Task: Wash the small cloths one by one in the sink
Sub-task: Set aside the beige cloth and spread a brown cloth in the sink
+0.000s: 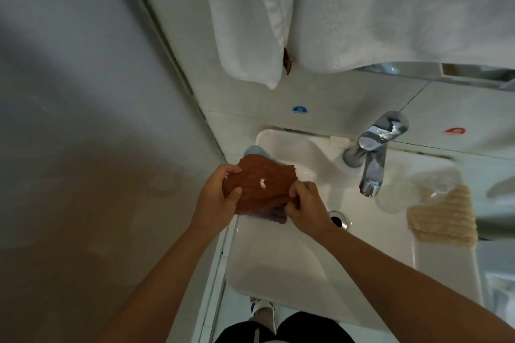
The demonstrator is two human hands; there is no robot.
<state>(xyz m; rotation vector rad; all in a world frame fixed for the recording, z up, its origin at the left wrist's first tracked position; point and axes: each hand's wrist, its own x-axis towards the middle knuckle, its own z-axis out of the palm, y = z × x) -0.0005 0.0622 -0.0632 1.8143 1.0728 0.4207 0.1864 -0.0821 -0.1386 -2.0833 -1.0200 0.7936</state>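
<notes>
A rust-brown small cloth [260,184] with a white spot on it is stretched over the left rim of the white sink [292,253]. My left hand [220,195] grips its left edge. My right hand [305,205] pinches its right lower corner. Under it lie a purple cloth [276,217] and a light blue cloth [255,151], both mostly hidden. A beige cloth [443,220] lies on the sink's right ledge.
A chrome tap [373,156] stands at the back of the sink, spout over the basin, with the drain [340,220] below. White towels [348,8] hang above. A clear plastic cup [434,184] and a soap bar [338,141] sit on the ledge. A wall runs along the left.
</notes>
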